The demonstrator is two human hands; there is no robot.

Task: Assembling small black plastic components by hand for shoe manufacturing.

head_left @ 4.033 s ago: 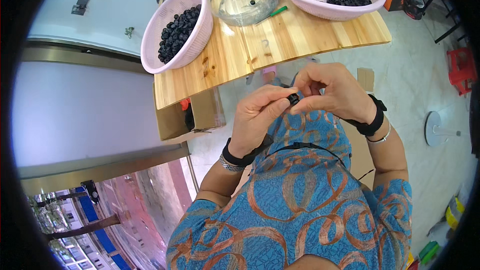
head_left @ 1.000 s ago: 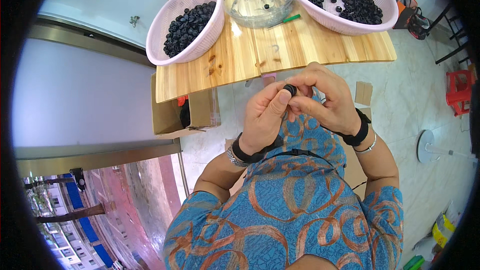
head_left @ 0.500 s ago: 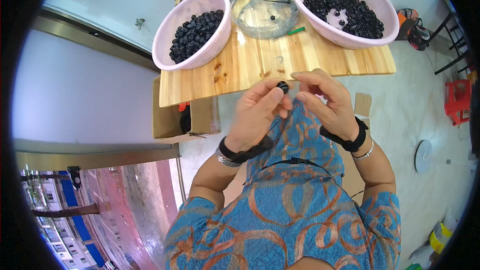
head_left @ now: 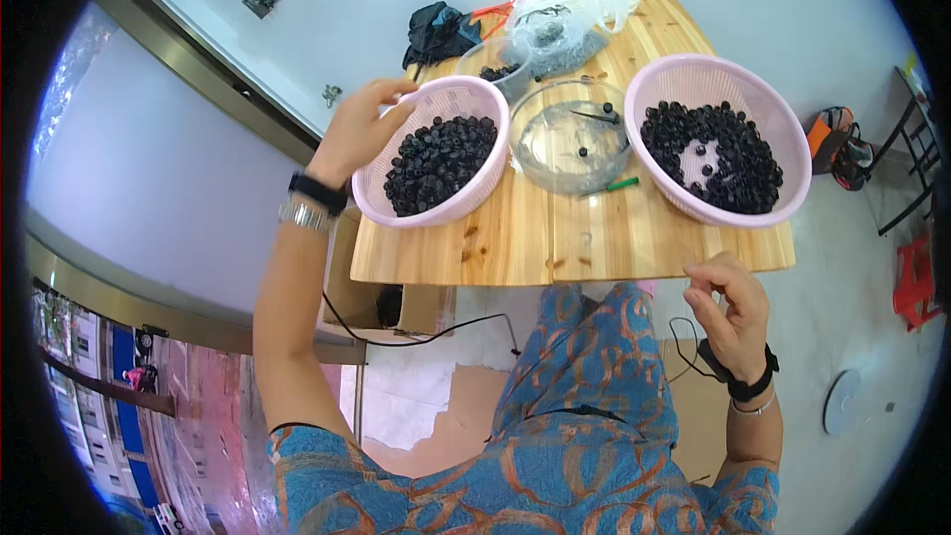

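At the left rim of a pink basket (head_left: pixel 374 200) holding small round black pieces (head_left: pixel 436 160), my left hand (head_left: pixel 362 129) is raised with thumb and fingers apart. No black piece shows in it. My right hand (head_left: pixel 733 312) hovers just off the front edge of the wooden table (head_left: pixel 594 267). Its fingers are half curled, with a gap between thumb and fingertips, and nothing can be seen in them. A second pink basket (head_left: pixel 684 203) with more black pieces (head_left: pixel 753 154) stands at the right.
Between the baskets lies a shallow clear tray (head_left: pixel 570 178), with dark tweezers (head_left: pixel 594 117) and a green-handled tool (head_left: pixel 622 184) at it. Behind are a clear tub (head_left: pixel 510 89), a plastic bag (head_left: pixel 570 25) and dark cloth (head_left: pixel 439 32). A cardboard box (head_left: pixel 421 309) stands below the table.
My left hand has moved from in front of me to the left basket, and the black piece it held is no longer visible. My right hand has shifted right; the view has tilted up.
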